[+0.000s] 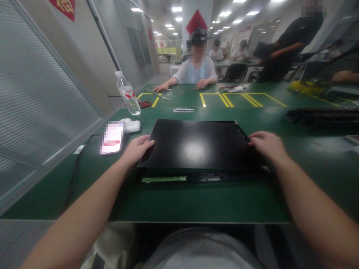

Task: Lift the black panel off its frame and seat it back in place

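Note:
A glossy black screen panel lies over a black frame on the green table in front of me. Its near edge is raised or set back, so the frame's near strip shows with a green circuit board. My left hand grips the panel's left edge, thumb on top and fingers at the side. At the right edge my right hand is closed, its thumb and fingers pinching where panel and frame meet. Which of the two layers the right fingertips press on is partly hidden.
Left of the panel are a lit phone, a white case and a water bottle. Red-handled scissors and white strips lie farther back. A person sits opposite, hands on the table. Dark parts lie right.

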The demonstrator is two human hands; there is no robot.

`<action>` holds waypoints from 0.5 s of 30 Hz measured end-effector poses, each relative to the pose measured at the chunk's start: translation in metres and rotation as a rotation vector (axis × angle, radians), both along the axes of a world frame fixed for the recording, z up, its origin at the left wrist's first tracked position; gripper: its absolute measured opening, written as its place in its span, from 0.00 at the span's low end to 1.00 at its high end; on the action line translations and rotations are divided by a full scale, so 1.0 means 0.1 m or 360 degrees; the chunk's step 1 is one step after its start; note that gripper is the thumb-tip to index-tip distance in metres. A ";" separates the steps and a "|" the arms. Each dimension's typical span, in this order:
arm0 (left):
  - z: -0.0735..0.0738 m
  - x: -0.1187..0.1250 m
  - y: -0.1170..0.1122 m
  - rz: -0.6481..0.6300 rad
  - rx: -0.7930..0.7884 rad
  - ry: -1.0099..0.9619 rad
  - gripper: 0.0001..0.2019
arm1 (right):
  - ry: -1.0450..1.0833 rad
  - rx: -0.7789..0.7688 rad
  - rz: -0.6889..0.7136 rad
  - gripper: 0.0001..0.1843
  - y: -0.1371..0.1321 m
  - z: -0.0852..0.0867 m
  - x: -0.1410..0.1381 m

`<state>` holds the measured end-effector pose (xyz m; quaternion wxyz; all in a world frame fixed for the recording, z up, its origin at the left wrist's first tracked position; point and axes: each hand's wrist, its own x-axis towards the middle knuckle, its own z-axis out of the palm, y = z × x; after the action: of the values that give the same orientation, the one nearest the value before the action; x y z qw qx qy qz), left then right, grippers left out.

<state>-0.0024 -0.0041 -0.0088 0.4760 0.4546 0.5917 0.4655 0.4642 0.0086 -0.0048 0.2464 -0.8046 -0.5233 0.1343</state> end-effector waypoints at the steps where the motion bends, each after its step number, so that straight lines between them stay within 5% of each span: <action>1: 0.00 0.00 0.00 0.0006 -0.0001 -0.0010 0.14 | 0.0010 -0.0006 -0.0005 0.16 0.00 0.00 0.00; 15: 0.09 0.08 0.00 0.0132 -0.0070 -0.0324 0.11 | 0.0002 0.0008 -0.0002 0.17 0.01 0.00 0.01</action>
<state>0.0060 -0.0039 0.0006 0.5238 0.3695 0.5688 0.5154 0.4654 0.0097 -0.0046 0.2490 -0.8043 -0.5229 0.1333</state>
